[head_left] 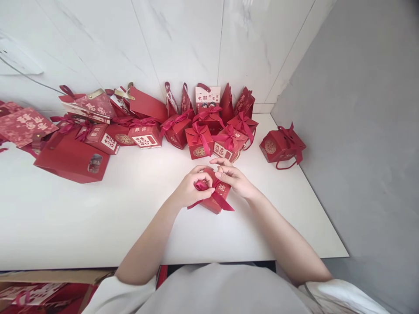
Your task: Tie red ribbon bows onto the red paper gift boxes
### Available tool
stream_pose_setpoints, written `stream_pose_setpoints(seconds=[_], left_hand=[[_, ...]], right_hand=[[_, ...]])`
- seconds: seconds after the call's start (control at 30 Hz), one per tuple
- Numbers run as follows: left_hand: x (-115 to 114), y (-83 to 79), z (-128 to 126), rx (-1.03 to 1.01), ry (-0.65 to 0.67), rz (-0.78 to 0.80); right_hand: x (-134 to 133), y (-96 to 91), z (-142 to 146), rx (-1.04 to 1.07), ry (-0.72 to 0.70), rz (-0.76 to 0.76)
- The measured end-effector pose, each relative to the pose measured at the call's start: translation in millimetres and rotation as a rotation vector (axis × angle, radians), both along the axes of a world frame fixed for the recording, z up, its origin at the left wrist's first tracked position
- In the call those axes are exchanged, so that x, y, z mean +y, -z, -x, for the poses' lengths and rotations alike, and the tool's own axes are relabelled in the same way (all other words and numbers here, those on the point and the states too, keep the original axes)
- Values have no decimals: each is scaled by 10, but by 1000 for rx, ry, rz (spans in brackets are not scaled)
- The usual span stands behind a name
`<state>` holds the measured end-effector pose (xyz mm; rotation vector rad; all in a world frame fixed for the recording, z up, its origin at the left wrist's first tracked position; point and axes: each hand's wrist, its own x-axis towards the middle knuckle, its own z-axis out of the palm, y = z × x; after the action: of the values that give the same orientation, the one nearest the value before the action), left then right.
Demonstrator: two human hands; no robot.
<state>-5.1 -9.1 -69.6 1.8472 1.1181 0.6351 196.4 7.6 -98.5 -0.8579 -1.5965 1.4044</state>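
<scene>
On white rectangular desk, under both hands: red cardboard box, crimson satin ribbon on top. Left hand pinches ribbon, seemingly keeping loop shaped; right hand loosely bent beside box, grip unclear. Ribbon-tied red boxes grouped behind, likely for elbow room.

You have red gift boxes along the tiled wall, a ribboned box apart at right, and, lower left, a carton seemingly holding red packaging.
</scene>
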Motion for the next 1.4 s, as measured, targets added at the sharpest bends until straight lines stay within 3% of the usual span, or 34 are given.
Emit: stream_pose_setpoints(seconds=[0.2, 0.43, 0.6, 0.77, 0.97, 1.4], left_hand=[[-6, 43, 29, -56, 29, 28], [61, -16, 236, -264, 33, 200], [80, -80, 369, -154, 85, 96], [61, -77, 333, -83, 85, 72], [56, -88, 336, -70, 49, 41], [62, -44, 359, -42, 30, -121]], right_hand=[[0, 33, 26, 49, -27, 132], [-90, -11, -144, 84, 48, 127], [-104, -33, -185, 98, 89, 89], [-113, -46, -156, -5, 41, 125], [-135, -57, -157, 27, 46, 172], [-174, -128, -175, 2, -138, 87]])
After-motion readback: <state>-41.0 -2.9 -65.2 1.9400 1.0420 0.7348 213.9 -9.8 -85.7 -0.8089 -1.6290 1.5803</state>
